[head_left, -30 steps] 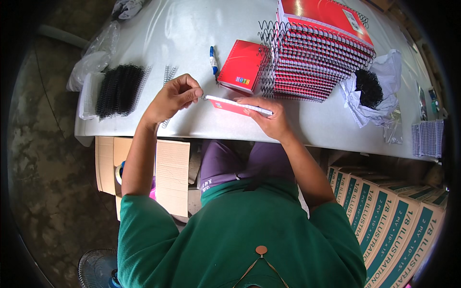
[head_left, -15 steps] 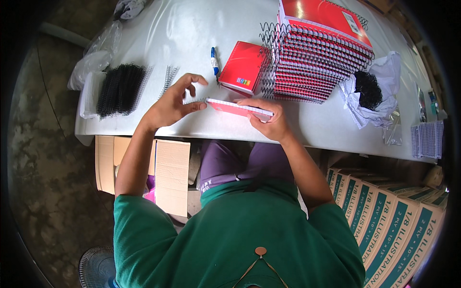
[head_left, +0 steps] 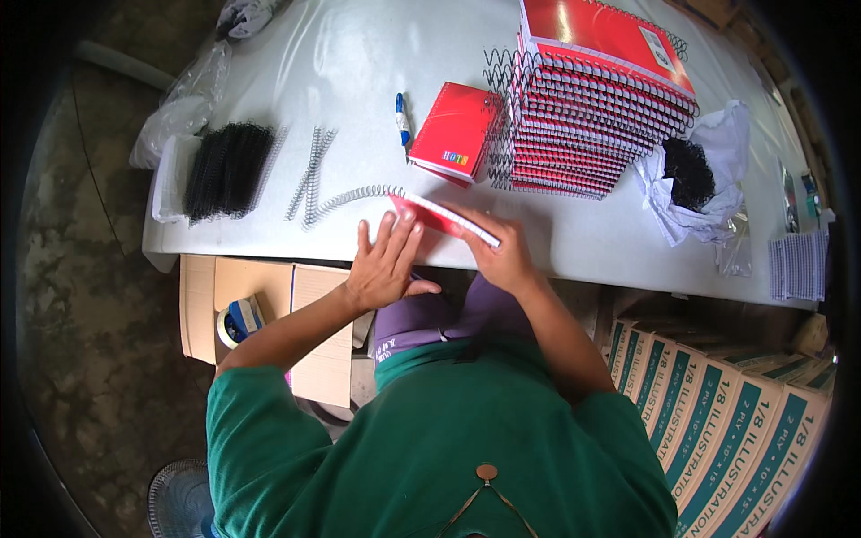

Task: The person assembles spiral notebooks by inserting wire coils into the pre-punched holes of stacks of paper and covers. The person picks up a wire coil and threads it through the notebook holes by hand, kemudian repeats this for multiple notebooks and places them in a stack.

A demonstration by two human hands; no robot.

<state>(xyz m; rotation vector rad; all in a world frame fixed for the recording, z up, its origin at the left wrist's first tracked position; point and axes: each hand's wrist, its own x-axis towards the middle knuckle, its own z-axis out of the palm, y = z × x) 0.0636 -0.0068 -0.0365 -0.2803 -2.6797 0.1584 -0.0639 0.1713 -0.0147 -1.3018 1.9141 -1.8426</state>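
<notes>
My right hand (head_left: 502,255) grips a small red-covered notebook (head_left: 430,213) near its right end, tilted with its page edge upward. From its left corner a dark spiral coil (head_left: 359,192) trails left onto the table, its end apparently threaded there. My left hand (head_left: 387,267) is open, fingers stretched out, with the fingertips against or very close to the notebook's cover. Two loose coils (head_left: 314,170) lie crossed to the left. Beyond the held notebook lies another red notebook (head_left: 453,130), with a blue and white pen (head_left: 402,121) beside it.
A tall stack of red notebooks (head_left: 601,125) with protruding coils stands at right. Black coils (head_left: 229,170) fill a white tray at left. More black coils (head_left: 689,175) sit on crumpled paper. Below the table are an open carton (head_left: 323,372) holding a tape roll, and several boxes (head_left: 726,421).
The left hand has come down and right toward the notebook, its fingers now straight. The coil now stretches visibly out to the left. My right hand has lowered slightly, tilting the notebook.
</notes>
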